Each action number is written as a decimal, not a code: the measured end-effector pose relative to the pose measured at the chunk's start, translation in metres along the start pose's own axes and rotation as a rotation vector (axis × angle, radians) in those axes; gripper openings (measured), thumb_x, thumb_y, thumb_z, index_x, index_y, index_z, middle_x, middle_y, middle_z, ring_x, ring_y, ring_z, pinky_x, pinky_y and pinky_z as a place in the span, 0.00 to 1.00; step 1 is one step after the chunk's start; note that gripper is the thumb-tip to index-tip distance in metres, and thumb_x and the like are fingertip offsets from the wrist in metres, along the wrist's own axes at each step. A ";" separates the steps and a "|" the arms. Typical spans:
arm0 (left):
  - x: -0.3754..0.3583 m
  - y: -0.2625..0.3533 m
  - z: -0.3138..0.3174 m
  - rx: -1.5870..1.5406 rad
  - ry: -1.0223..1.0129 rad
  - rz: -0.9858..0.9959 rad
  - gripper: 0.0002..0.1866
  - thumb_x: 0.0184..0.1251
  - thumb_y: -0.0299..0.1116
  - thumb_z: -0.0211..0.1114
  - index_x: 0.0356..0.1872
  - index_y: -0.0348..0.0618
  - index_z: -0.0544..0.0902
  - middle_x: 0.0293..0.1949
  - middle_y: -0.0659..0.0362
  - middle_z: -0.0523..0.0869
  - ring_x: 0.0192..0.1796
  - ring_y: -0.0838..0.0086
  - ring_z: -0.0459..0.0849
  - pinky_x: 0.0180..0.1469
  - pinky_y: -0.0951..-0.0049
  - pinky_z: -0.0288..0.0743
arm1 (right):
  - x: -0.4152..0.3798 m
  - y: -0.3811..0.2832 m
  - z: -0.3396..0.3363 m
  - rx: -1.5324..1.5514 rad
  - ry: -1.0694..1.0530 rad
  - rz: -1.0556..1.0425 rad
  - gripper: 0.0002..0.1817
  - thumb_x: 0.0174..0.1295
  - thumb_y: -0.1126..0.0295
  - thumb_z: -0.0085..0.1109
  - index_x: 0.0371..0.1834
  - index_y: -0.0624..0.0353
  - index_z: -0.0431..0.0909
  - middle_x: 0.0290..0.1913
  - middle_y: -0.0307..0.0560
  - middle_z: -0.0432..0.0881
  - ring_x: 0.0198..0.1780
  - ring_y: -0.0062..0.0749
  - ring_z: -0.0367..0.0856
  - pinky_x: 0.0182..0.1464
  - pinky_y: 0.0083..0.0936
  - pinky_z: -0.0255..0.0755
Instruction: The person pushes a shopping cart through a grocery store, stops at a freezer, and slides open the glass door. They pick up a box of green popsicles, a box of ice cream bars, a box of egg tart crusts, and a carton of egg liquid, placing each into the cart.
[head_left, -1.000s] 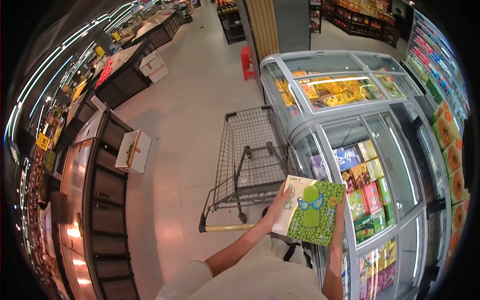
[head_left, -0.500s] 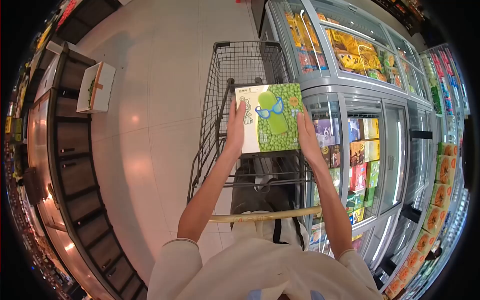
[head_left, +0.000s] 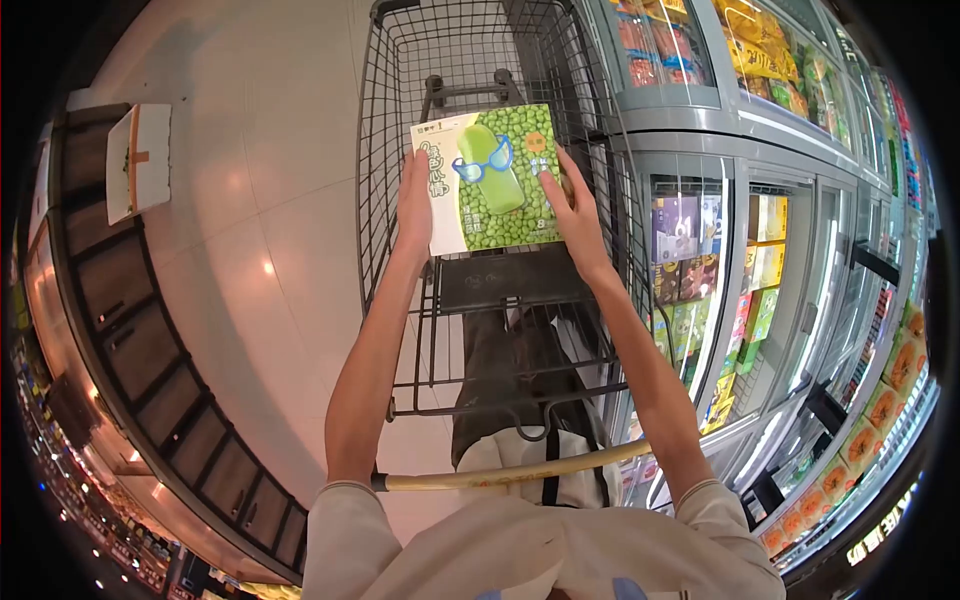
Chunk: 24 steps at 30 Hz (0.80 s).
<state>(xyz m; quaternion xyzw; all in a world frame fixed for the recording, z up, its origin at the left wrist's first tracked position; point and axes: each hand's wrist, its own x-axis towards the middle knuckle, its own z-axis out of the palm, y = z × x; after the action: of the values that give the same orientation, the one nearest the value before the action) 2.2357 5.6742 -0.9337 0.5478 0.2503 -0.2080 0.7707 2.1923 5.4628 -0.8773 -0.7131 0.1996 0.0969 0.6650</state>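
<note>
A green and white ice pop box (head_left: 490, 185), printed with green beans and a pop wearing blue glasses, is held between my two hands over the shopping cart (head_left: 385, 170). My left hand (head_left: 413, 205) presses against its left side. On the opposite side my right hand (head_left: 575, 205) grips the edge, its thumb lying on the front face. Below the box is the dark child-seat panel of the cart, and the cart's yellowish handle bar (head_left: 520, 468) runs in front of my waist. Inside the wire basket, the part behind the box is hidden.
Glass-door freezers (head_left: 745, 160) with boxed and bagged frozen goods line the right side, close to the cart. At left stands a dark wooden counter (head_left: 150, 340) with a white carton (head_left: 140, 165) at its far end. Pale tiled floor (head_left: 270, 215) lies between.
The box has moved slightly left and up in view, still between both hands. The cart appears larger and nearer, and the surroundings have shifted as the head view turned.
</note>
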 end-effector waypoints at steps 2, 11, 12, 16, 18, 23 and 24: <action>-0.005 0.006 0.007 -0.098 -0.025 -0.122 0.31 0.85 0.54 0.48 0.75 0.40 0.70 0.64 0.56 0.81 0.61 0.74 0.82 0.63 0.72 0.75 | -0.006 -0.006 -0.020 0.078 -0.022 0.026 0.31 0.80 0.58 0.54 0.80 0.60 0.64 0.68 0.49 0.77 0.64 0.26 0.77 0.67 0.25 0.68; -0.079 0.018 0.103 -0.358 -0.462 -0.251 0.29 0.84 0.55 0.50 0.72 0.45 0.73 0.62 0.57 0.84 0.57 0.71 0.86 0.56 0.69 0.84 | -0.104 -0.113 -0.057 0.262 -0.094 -0.403 0.40 0.74 0.57 0.61 0.83 0.64 0.55 0.80 0.57 0.62 0.79 0.44 0.62 0.79 0.40 0.55; -0.089 0.019 0.116 -0.305 -0.482 -0.237 0.29 0.84 0.55 0.50 0.72 0.45 0.73 0.62 0.57 0.84 0.57 0.71 0.86 0.56 0.69 0.84 | -0.112 -0.122 -0.059 0.287 -0.092 -0.446 0.40 0.73 0.58 0.62 0.83 0.63 0.56 0.82 0.58 0.60 0.82 0.46 0.58 0.80 0.41 0.52; -0.152 0.013 0.155 -0.209 -0.538 -0.214 0.29 0.84 0.55 0.50 0.72 0.45 0.73 0.62 0.56 0.84 0.57 0.70 0.86 0.56 0.68 0.84 | -0.157 -0.148 -0.085 0.037 -0.004 -0.564 0.39 0.72 0.61 0.61 0.83 0.61 0.57 0.85 0.59 0.52 0.86 0.49 0.48 0.83 0.44 0.42; -0.188 0.007 0.168 -0.181 -0.550 -0.200 0.29 0.84 0.55 0.50 0.72 0.44 0.73 0.62 0.56 0.84 0.58 0.70 0.86 0.57 0.68 0.84 | -0.188 -0.157 -0.101 -0.038 0.050 -0.556 0.38 0.72 0.62 0.59 0.83 0.59 0.58 0.84 0.59 0.53 0.85 0.49 0.50 0.83 0.44 0.42; -0.274 -0.016 0.206 -0.160 -0.563 -0.165 0.29 0.84 0.55 0.50 0.72 0.44 0.73 0.62 0.55 0.83 0.58 0.69 0.85 0.57 0.67 0.84 | -0.260 -0.163 -0.159 -0.083 0.174 -0.641 0.28 0.78 0.64 0.50 0.79 0.56 0.66 0.82 0.57 0.60 0.83 0.47 0.57 0.82 0.40 0.47; -0.287 -0.023 0.215 -0.166 -0.568 -0.157 0.29 0.84 0.55 0.50 0.72 0.44 0.73 0.63 0.55 0.83 0.58 0.69 0.85 0.57 0.67 0.84 | -0.274 -0.161 -0.170 -0.056 0.203 -0.639 0.27 0.78 0.65 0.50 0.79 0.57 0.66 0.82 0.57 0.60 0.83 0.47 0.57 0.82 0.39 0.48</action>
<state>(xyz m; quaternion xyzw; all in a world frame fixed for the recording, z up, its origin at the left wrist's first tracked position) 2.0296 5.4762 -0.7157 0.3818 0.0826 -0.3906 0.8336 1.9902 5.3433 -0.6035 -0.7636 0.0284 -0.1823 0.6187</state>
